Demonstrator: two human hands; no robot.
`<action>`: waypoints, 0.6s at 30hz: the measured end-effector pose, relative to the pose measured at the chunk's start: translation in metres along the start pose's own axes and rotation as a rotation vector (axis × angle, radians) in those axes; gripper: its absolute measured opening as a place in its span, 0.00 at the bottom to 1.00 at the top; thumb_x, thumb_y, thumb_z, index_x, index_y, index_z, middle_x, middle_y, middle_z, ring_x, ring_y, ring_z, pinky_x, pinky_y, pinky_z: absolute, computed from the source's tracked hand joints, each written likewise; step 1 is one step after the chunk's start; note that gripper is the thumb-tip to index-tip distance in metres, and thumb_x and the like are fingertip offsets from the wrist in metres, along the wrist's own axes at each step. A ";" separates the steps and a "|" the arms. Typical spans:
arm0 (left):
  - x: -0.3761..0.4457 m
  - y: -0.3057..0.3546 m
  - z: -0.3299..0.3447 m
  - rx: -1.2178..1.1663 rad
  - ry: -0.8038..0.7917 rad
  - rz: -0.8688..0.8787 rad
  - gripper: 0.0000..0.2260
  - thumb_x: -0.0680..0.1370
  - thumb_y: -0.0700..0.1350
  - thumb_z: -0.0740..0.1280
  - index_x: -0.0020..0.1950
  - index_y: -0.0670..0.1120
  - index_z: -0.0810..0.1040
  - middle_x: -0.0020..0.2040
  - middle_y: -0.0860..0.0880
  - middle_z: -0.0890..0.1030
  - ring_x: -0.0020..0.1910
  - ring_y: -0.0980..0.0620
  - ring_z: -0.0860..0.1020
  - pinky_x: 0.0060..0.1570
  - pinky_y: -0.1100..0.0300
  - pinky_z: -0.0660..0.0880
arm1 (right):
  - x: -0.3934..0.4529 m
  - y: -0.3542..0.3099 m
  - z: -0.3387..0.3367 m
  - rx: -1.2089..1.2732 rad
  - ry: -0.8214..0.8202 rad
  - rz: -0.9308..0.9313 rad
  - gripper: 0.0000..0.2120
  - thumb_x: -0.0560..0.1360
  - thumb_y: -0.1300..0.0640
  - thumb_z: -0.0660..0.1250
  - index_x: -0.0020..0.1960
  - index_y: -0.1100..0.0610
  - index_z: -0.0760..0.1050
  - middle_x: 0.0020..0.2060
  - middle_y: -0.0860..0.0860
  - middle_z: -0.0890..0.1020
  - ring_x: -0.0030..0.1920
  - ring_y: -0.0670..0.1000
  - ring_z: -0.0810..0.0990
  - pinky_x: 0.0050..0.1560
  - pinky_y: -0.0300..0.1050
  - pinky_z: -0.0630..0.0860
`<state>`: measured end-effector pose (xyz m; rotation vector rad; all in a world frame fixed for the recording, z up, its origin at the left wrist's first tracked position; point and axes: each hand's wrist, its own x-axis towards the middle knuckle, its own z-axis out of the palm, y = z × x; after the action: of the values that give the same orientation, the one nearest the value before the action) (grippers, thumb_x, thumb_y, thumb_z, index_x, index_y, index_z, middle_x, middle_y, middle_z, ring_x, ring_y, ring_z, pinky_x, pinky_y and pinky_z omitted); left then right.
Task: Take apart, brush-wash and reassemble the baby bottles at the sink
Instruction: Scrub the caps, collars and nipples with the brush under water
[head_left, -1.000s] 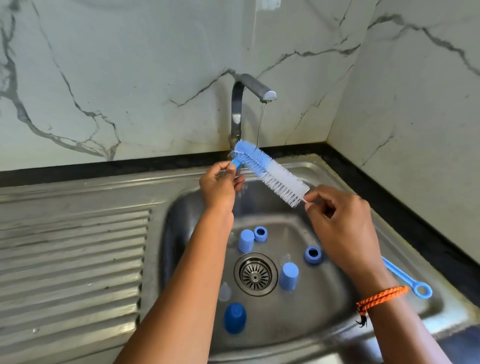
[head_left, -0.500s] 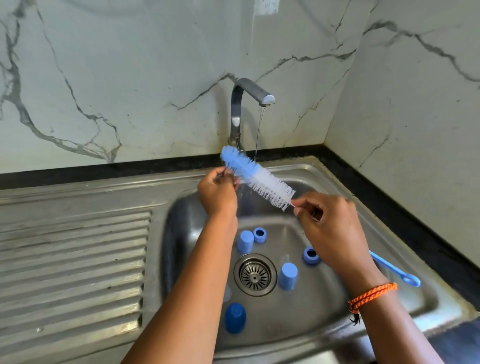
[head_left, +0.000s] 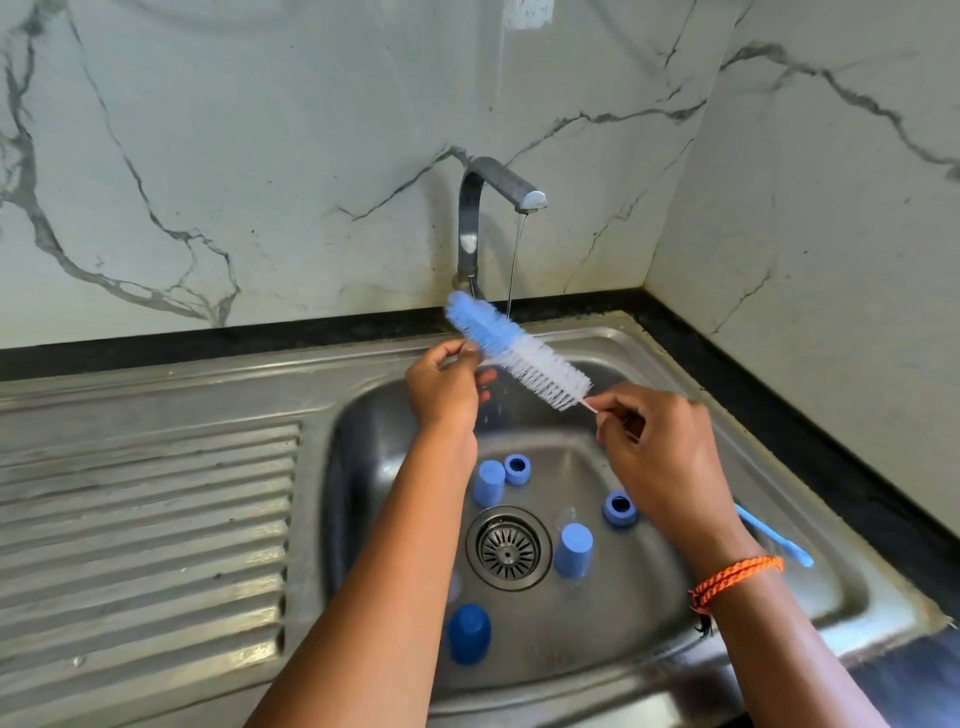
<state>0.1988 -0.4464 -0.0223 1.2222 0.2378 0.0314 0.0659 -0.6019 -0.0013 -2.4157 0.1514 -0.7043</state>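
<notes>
Marble-walled steel sink (head_left: 779, 467), bottle brush (head_left: 517, 351) above basin, long axis ten-to-four o'clock, blue tip at ten, right hand (head_left: 660, 457) pinching its wire, left hand (head_left: 444, 387) closed beside bristles, three caps, two rings in the basin.

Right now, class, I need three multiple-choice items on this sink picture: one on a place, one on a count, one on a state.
1. Where is the drain?
A. in the sink basin
B. on the ribbed drainboard
C. on the wall

2. How many blue caps stand around it?
A. one
B. three
C. six

3. The tap is:
A. off
B. running
C. missing

Key: 1 A, it sits in the basin floor. 2 B, two pale and one dark. 3 B, a thin stream falls past the brush that the right hand holds.
</notes>
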 end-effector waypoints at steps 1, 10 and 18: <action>0.001 0.000 -0.002 -0.006 0.016 -0.012 0.07 0.83 0.39 0.68 0.59 0.45 0.83 0.49 0.44 0.88 0.41 0.50 0.86 0.37 0.57 0.78 | -0.001 -0.001 0.002 -0.007 -0.016 -0.020 0.11 0.78 0.65 0.69 0.52 0.52 0.86 0.35 0.44 0.84 0.37 0.47 0.81 0.42 0.43 0.77; -0.006 0.002 -0.002 -0.034 -0.124 -0.114 0.04 0.84 0.43 0.67 0.57 0.49 0.81 0.54 0.46 0.88 0.49 0.47 0.87 0.44 0.56 0.80 | 0.008 0.016 0.001 -0.042 0.067 0.128 0.08 0.78 0.62 0.68 0.43 0.52 0.78 0.33 0.47 0.81 0.36 0.49 0.79 0.37 0.48 0.76; 0.002 -0.001 -0.004 -0.059 -0.079 -0.095 0.06 0.85 0.43 0.66 0.60 0.48 0.81 0.56 0.45 0.87 0.47 0.49 0.87 0.44 0.57 0.79 | 0.006 0.018 0.004 -0.202 -0.078 0.032 0.05 0.83 0.48 0.65 0.50 0.47 0.77 0.38 0.47 0.81 0.42 0.57 0.79 0.41 0.53 0.78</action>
<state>0.2004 -0.4430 -0.0251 1.1499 0.2244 -0.0916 0.0740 -0.6160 -0.0118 -2.6228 0.2391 -0.6050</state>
